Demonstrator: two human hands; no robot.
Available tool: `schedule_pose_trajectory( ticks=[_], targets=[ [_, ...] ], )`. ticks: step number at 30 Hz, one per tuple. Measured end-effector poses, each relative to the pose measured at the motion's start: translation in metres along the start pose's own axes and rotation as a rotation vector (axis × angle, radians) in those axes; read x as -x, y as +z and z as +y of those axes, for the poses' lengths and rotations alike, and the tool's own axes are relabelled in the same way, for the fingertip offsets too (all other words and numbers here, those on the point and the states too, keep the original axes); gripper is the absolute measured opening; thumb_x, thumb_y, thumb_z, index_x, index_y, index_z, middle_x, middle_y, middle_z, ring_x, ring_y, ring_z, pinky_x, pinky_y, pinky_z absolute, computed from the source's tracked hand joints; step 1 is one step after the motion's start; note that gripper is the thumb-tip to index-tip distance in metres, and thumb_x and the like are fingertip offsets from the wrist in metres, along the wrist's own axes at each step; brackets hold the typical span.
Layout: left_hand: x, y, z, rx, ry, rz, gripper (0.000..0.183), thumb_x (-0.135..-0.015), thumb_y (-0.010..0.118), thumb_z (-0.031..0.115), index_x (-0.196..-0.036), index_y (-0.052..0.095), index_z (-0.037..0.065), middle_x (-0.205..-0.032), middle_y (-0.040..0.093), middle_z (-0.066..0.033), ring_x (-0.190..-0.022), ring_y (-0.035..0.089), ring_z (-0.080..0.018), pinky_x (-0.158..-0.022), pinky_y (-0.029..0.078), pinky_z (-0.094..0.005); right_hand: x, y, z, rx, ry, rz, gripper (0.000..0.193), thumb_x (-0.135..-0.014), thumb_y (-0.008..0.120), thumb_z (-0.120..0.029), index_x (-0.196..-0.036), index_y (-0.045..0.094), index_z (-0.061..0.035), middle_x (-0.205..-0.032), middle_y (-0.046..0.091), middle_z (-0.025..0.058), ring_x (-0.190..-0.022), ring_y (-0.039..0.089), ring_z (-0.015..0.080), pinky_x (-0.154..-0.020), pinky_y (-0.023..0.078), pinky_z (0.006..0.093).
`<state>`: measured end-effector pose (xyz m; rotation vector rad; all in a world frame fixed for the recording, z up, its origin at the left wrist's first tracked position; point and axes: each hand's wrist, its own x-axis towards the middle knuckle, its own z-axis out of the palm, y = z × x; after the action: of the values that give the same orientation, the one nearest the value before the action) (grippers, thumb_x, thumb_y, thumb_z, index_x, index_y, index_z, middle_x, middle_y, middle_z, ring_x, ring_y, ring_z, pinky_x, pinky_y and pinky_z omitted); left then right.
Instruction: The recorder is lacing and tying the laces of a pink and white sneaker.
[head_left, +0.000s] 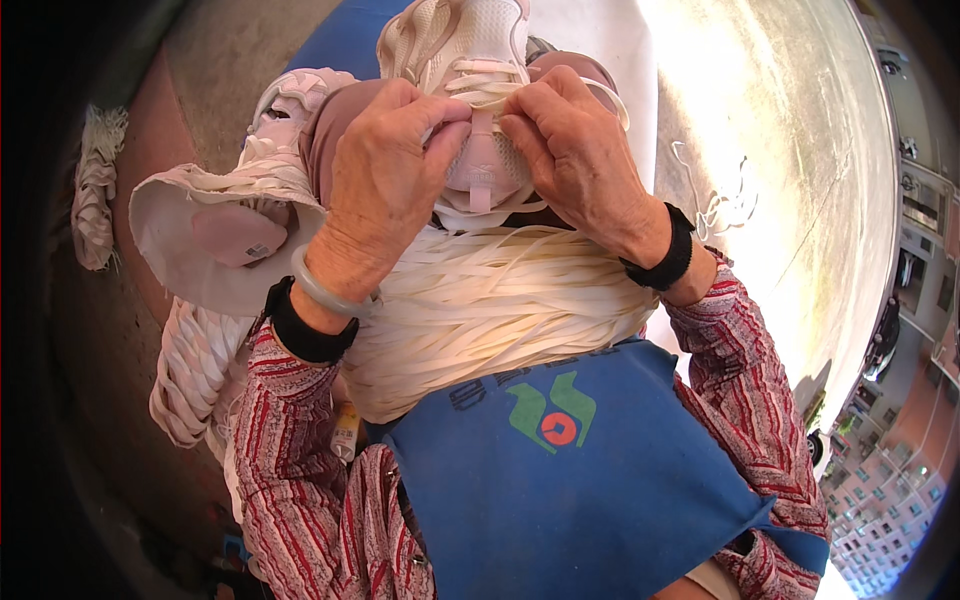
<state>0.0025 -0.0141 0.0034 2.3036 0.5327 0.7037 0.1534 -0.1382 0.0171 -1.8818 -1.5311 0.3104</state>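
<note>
A white and pale pink sneaker (450, 45) lies in front of me, its pink tongue (484, 160) toward me. Cream laces (482, 85) cross part of its throat. At the left side of the eyelets, my left hand (395, 165) is closed in a pinch on the shoelace. My right hand (570, 150) pinches at the right edge, and a loop of lace (612, 100) stands out beside it. Fingertips partly hide what each hand grips. Below the shoe, a thick bundle of flat cream laces (500, 300) rests across my lap.
A blue apron (600, 490) covers my front. More pale sneaker pieces (155, 225) sit at the left, above a braided lace bundle (195, 365). Another bundle (95, 190) is farther left. Loose laces (725, 205) lie on the concrete at right.
</note>
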Motion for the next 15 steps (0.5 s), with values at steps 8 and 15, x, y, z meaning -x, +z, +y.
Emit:
schedule_pose_trajectory(
  ticks=[8,15],
  targets=[
    [-0.002,0.001,0.003,-0.002,-0.026,-0.016,0.013,-0.083,0.070,0.009,-0.094,0.072,0.003,-0.084,0.062,-0.0132,-0.075,0.064,-0.0296,-0.067,0.050,-0.0363,-0.002,0.000,0.001,0.051,-0.005,-0.010,0.012,-0.089,0.063,-0.013,-0.092,0.060,-0.0008,-0.093,0.056,0.0162,-0.076,0.064,0.0346,-0.063,0.053,0.0436],
    [-0.001,-0.001,-0.001,-0.049,-0.002,-0.042,0.013,-0.085,0.069,0.011,-0.094,0.072,0.003,-0.084,0.062,-0.0130,-0.075,0.063,-0.0304,-0.067,0.050,-0.0377,0.000,-0.003,-0.013,0.348,-0.034,-0.094,0.007,-0.088,0.065,-0.007,-0.094,0.066,-0.0039,-0.089,0.058,0.0126,-0.075,0.062,0.0303,-0.063,0.050,0.0387]
  ],
)
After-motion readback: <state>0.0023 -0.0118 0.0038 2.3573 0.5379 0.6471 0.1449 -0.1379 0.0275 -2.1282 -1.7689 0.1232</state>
